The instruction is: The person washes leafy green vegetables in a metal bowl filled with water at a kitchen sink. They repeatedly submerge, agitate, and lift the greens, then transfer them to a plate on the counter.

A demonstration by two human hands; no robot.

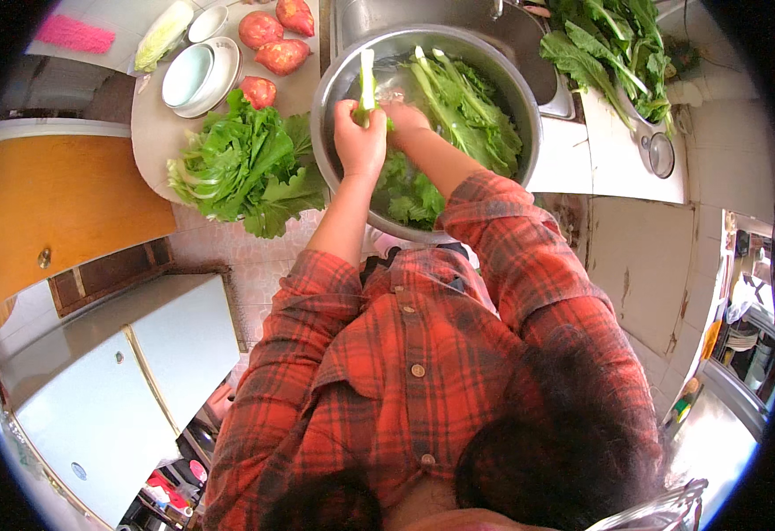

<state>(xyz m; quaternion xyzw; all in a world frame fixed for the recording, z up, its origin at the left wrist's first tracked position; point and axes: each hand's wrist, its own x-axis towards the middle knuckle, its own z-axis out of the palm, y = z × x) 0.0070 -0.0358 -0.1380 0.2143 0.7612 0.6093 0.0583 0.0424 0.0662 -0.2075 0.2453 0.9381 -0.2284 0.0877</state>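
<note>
My left hand point(359, 141) grips a leafy green by its pale stalk point(367, 74), which points up between thumb and fingers. Close beside it, my right hand point(409, 123) reaches down into a large metal basin point(531, 126) of water. Its fingertips are blurred by the water, so whether they hold the leaf is unclear. Long green leaves point(477, 119) lie in the basin to the right of my hands, their pale stalk ends near the far rim. More leaves point(411, 192) sit low in the water beneath my wrists.
Left of the basin, a pile of leafy greens point(248, 159) lies on the counter, with red-skinned tubers point(282, 57), stacked bowls point(188, 74) and a cabbage point(164, 34) behind. A steel sink point(414, 14) is behind the basin. More greens point(616, 53) and a glass point(661, 155) stand right.
</note>
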